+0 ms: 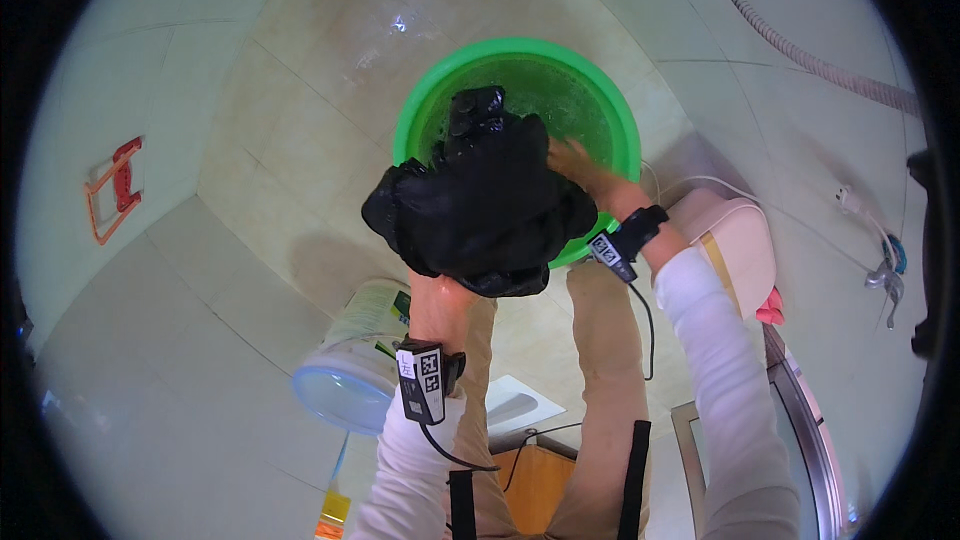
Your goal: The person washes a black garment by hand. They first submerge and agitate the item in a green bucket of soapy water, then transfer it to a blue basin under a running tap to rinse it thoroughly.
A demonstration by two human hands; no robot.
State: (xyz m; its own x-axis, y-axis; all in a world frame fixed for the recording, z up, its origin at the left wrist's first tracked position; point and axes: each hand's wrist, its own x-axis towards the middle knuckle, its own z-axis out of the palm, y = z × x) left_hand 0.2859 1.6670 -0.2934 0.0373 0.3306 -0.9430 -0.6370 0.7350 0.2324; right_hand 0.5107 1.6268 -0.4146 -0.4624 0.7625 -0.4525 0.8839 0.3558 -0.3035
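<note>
A wet black garment [480, 202] is bunched over the near side of a green plastic basin [631, 135]. Its upper end hangs over the water [570, 101], which has some foam or bubbles on it. The garment covers most of my left hand [444, 296], so only the wrist and heel of the hand show; the cloth rests on and around it, held up above the rim. My right hand [574, 161], blurred, is inside the basin's right side against the garment's edge. Whether its fingers grip the cloth is unclear.
A white bucket [367, 322] with a bluish rim lies left of my legs. Right of the basin stands a pink bin [739, 240], with a white cord [720, 180] running behind it. A ribbed hose [795, 52] hangs on the right wall; a red-orange folding rack [120, 187] is on the left wall.
</note>
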